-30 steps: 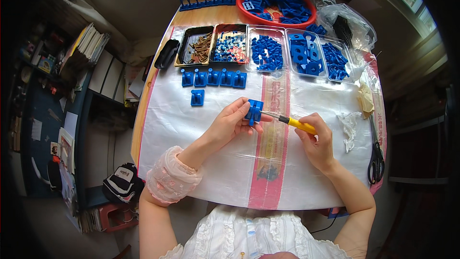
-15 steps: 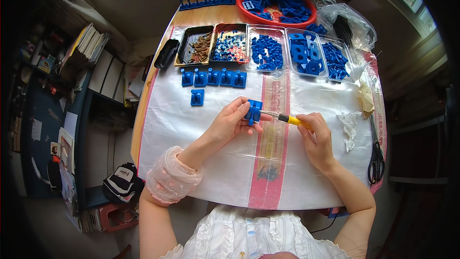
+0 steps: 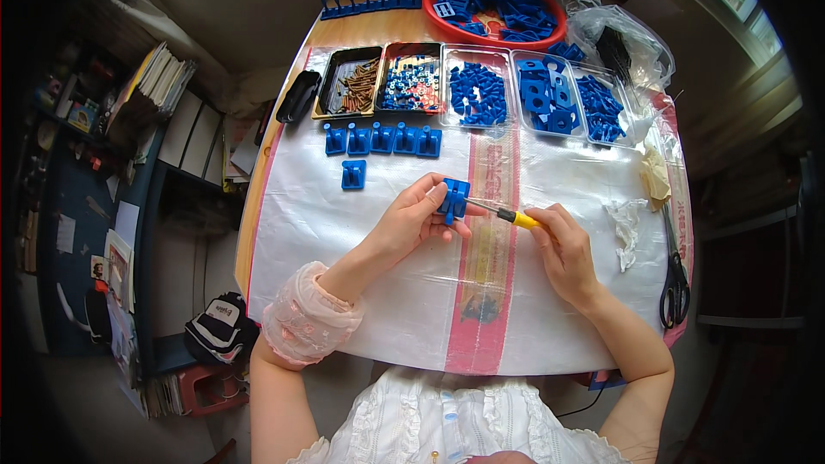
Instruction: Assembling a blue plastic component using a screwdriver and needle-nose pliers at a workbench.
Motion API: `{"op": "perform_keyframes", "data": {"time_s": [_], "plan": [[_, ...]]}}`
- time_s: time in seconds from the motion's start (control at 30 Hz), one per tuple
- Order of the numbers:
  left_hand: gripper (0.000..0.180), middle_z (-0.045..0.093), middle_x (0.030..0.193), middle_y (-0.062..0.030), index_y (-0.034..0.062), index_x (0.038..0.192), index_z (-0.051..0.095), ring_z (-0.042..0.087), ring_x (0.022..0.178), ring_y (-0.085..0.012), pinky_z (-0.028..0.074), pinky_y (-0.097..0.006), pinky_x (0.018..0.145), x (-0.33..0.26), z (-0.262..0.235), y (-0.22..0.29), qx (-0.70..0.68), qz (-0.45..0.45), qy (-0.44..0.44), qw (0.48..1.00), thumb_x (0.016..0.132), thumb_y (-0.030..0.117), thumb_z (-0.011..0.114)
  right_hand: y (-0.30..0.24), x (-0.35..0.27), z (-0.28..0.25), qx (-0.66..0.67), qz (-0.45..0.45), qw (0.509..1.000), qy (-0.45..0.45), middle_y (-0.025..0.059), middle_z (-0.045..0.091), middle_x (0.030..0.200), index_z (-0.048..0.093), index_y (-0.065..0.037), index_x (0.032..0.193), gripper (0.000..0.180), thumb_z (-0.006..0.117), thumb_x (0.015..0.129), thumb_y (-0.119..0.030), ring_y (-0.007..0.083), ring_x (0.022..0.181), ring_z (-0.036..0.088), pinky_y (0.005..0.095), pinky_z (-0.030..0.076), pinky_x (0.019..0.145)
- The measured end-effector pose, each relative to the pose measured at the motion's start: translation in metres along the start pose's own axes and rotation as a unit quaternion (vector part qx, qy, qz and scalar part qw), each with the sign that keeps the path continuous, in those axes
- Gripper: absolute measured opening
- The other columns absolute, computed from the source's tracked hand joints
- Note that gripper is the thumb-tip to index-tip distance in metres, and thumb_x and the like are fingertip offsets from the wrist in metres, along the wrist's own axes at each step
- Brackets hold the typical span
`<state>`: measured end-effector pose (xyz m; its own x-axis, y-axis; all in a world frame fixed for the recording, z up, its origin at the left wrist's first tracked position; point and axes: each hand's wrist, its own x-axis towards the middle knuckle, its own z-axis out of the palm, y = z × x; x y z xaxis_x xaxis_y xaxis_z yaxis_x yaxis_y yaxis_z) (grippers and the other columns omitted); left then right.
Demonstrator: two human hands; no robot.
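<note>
My left hand (image 3: 419, 213) is closed round a blue plastic bracket (image 3: 455, 198), holding it over the middle of the table. In my right hand (image 3: 565, 249) is a screwdriver (image 3: 518, 218) with a yellow and black handle. Its metal shaft points left, and the tip meets the right side of the bracket; the exact contact spot is too small to make out. Beyond my left hand one similar blue bracket (image 3: 353, 175) lies alone, and behind it stands a row of several more blue brackets (image 3: 382, 139).
Trays of screws (image 3: 357, 86), nuts (image 3: 412, 84) and blue plastic parts (image 3: 478, 93) line the far side. Behind them sits a red basin (image 3: 436, 30) heaped with blue pieces. Scissors (image 3: 675, 292) and crumpled tissue (image 3: 628, 232) lie at the right; a black case (image 3: 299, 96) is far left.
The screwdriver's handle has dipped slightly toward me, and my right hand's fingers have shifted on it. My left hand and the bracket stay almost still.
</note>
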<state>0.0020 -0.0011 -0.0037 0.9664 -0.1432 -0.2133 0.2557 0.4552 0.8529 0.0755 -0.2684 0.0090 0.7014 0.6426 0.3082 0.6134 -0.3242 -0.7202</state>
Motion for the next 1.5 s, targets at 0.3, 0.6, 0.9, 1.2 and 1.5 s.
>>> {"op": "perform_keyframes", "data": {"time_s": [0.3,0.6,0.9,1.2,1.5], "plan": [[0.029,0.068,0.120,-0.0235,0.0075,0.124,0.045,0.072,0.086,-0.0170,0.056,-0.023,0.068,0.000,-0.001,-0.004,0.031,0.005,-0.002,1.000,0.112,0.031,0.034,-0.004,0.000,0.003,0.014,-0.010,1.000,0.026,0.0115,0.062,0.092,0.062,0.000,0.106,0.024,0.074,0.085,0.000,0.0263,0.082,0.067,0.0350,0.055,0.061],[0.029,0.068,0.119,-0.0229,0.0073,0.124,0.046,0.072,0.086,-0.0171,0.056,-0.023,0.067,0.000,0.000,-0.001,0.030,0.002,0.007,1.000,0.112,0.031,0.035,0.002,0.002,0.003,-0.029,-0.039,0.999,0.019,0.0124,0.062,0.093,0.062,0.001,0.105,0.022,0.074,0.086,0.000,0.0257,0.076,0.064,0.0345,0.054,0.062],[0.029,0.069,0.118,-0.0224,0.0074,0.125,0.046,0.072,0.087,-0.0166,0.057,-0.023,0.069,-0.001,0.001,-0.003,0.042,0.003,-0.001,0.999,0.112,0.031,0.035,-0.007,-0.001,0.003,0.028,0.009,0.999,0.024,0.0129,0.062,0.093,0.063,-0.001,0.104,0.025,0.076,0.083,0.001,0.0285,0.078,0.066,0.0369,0.052,0.068],[0.028,0.068,0.119,-0.0230,0.0077,0.125,0.046,0.072,0.086,-0.0163,0.057,-0.023,0.069,0.000,0.001,-0.001,0.034,-0.001,0.003,0.999,0.112,0.030,0.033,0.000,0.004,0.000,-0.057,-0.075,0.995,0.024,0.0121,0.062,0.092,0.063,0.000,0.105,0.024,0.074,0.083,0.002,0.0289,0.080,0.065,0.0366,0.051,0.066],[0.029,0.068,0.119,-0.0229,0.0075,0.127,0.045,0.072,0.086,-0.0163,0.057,-0.023,0.069,0.000,0.001,-0.002,0.039,-0.004,-0.003,0.999,0.112,0.030,0.034,-0.005,-0.001,0.005,0.028,-0.024,0.998,0.053,0.0115,0.063,0.090,0.064,-0.003,0.105,0.027,0.077,0.082,0.002,0.0289,0.077,0.065,0.0375,0.051,0.065]]}}
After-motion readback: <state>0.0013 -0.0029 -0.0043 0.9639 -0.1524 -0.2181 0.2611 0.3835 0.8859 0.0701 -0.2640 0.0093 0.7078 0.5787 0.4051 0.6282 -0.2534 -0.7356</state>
